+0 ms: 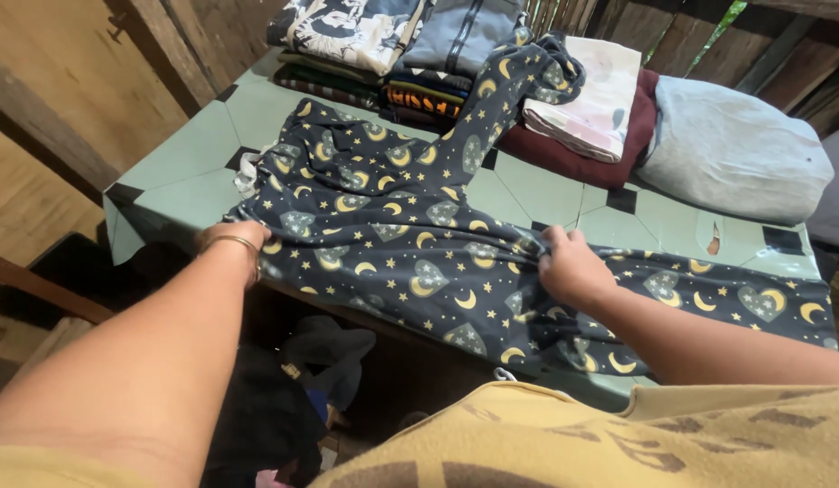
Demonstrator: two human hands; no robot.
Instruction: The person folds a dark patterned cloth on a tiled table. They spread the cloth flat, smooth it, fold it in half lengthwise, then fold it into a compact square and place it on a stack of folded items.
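Spread across the pale green tiled table (193,172), a large dark navy cloth garment printed with yellow moons, stars and grey hearts (383,217) is lying flat over most of the near half, with one narrow part running up toward the far stacks and another trailing off to the right edge. Both hands are working along its near edge: the left hand (240,237), wearing a thin gold bangle at the wrist, is resting at the garment's left corner by the table's front edge, its fingers hidden by the wrist so I cannot tell whether they are gripping; the right hand (571,267) is sitting further right, its fingers curled and pinching a bunched fold of the fabric. The table is showing dark diamond insets between its tiles and is standing against rough wooden plank walls (67,63). Along the far side, a stack of folded clothes (383,54) is piled at the left, a folded cream cloth over a maroon one (600,108) is sitting in the middle, and a light grey bundle (731,149) is lying to the right. Below the table's front edge, dark clothing (284,398) is heaped on the floor.
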